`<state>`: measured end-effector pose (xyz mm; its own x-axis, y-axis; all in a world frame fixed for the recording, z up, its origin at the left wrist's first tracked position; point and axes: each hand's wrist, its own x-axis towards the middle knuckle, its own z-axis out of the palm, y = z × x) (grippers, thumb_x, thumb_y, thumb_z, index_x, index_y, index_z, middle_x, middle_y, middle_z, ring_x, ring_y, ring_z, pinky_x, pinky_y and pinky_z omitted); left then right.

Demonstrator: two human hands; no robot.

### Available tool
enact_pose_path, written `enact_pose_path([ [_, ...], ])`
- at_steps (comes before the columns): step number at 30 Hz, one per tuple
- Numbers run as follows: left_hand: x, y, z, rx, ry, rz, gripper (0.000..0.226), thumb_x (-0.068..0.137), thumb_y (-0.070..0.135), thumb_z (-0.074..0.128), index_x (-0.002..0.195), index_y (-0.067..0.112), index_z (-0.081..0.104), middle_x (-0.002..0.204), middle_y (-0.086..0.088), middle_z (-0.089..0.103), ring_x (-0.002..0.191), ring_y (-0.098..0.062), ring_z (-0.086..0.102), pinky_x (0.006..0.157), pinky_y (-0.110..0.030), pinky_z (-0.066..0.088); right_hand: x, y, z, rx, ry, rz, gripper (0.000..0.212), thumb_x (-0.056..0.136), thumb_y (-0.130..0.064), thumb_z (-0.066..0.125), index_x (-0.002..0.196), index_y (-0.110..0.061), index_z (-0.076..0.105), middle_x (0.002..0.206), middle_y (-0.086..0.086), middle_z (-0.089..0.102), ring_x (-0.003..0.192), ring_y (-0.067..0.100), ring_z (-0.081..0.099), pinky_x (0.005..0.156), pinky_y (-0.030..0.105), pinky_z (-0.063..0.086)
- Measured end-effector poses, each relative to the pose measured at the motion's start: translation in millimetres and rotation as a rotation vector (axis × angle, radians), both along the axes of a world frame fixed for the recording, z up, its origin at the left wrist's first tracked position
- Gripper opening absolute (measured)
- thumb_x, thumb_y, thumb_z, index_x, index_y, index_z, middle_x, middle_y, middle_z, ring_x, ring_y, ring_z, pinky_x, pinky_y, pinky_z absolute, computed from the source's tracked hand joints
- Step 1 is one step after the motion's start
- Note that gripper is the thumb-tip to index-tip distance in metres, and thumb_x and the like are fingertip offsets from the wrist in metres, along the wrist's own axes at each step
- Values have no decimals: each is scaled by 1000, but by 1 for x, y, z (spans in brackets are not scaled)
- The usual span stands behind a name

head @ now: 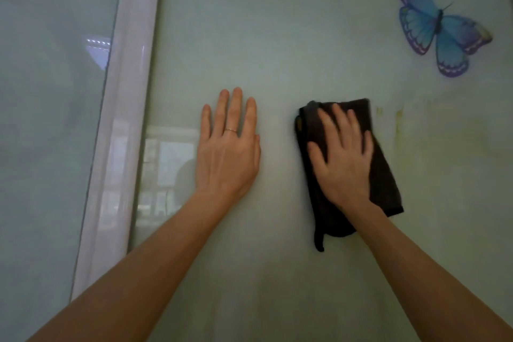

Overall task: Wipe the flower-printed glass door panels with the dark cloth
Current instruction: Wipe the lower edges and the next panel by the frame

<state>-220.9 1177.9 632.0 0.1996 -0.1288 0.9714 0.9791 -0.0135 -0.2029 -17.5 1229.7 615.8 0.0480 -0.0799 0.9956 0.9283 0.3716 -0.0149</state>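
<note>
Two-handed against the glass door panel (277, 36). Pinned flat under the right grip (342, 158), fingers spread and straight: dark cloth (384, 183), folded, edges showing past the fingertips and below the wrist. Left of that, left grip (227, 158), fingers straight, palm on bare glass. Probably soft, light, limp; best pressed mid-fold to stop bunching. Pane smooth, likely breakable: moderate pressure. Up-right of the right grip, butterfly print (441, 22); nearer, yellowish streaks (399, 122). No readable writing or brand.

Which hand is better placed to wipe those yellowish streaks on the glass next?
Right. The right hand presses the dark cloth flat on the glass panel, and the yellowish streaks lie just beside the cloth's right edge. The left hand rests bare on the glass, farther away.
</note>
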Motion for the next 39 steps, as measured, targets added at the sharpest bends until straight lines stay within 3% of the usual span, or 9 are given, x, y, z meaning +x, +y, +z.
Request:
enact_pose_path([
  [5,1,-2,1,11,-13,53,58,100,29,33,151,4,40,160,-21,32,148,-40,28,120,-58,22,-3,-1,12,-132,375,91,72,92,-52,26,158,-23,34,166,6,27,155,30,18,120,63,12],
  [10,2,1,0,44,-13,50,56,102,30,33,151,5,41,160,-21,32,149,-39,28,120,-56,19,-39,-11,-21,77,-101,20,62,97,-45,43,155,-22,40,162,7,35,152,32,27,120,61,17],
  [13,1,-1,1,43,-10,48,57,102,31,32,151,5,41,159,-21,32,148,-40,29,120,-56,20,-11,-5,-15,108,-214,52,61,97,-46,45,154,-25,43,163,3,35,153,27,25,122,58,17],
  [19,5,-1,0,22,-44,78,58,102,31,29,154,5,36,161,-20,29,150,-39,25,120,-55,18,-19,1,-2,-8,401,67,63,96,-45,40,153,-20,43,161,9,37,151,34,28,117,66,21],
  [24,4,-2,-2,-24,-51,61,58,103,31,30,156,6,32,163,-20,24,152,-38,20,122,-54,13,-42,-12,-28,65,-38,32,62,98,-44,44,156,-21,40,163,8,35,152,34,26,119,62,17],
  [27,5,-4,-4,-40,-50,44,60,101,32,31,155,6,32,163,-19,24,151,-38,20,122,-54,12,-15,-4,-27,85,-136,43,61,98,-45,45,155,-24,41,163,5,35,152,29,27,121,59,17],
  [33,7,-4,-5,-22,-50,59,60,100,31,30,154,5,34,162,-20,28,150,-39,24,121,-56,16,5,8,-14,-57,421,93,64,95,-45,38,154,-21,42,163,6,35,152,30,26,119,64,19],
  [35,7,-2,-5,-19,-51,60,60,101,31,29,155,5,33,162,-20,26,151,-38,22,121,-56,15,-16,0,-18,-28,474,64,64,93,-43,42,152,-18,45,160,9,39,150,34,30,117,66,22],
  [39,7,-3,-4,-22,-53,39,60,101,32,29,156,6,30,163,-20,24,152,-37,19,122,-54,11,-37,-13,-47,49,-4,17,63,97,-42,45,156,-19,40,163,9,34,153,34,26,120,62,17],
])
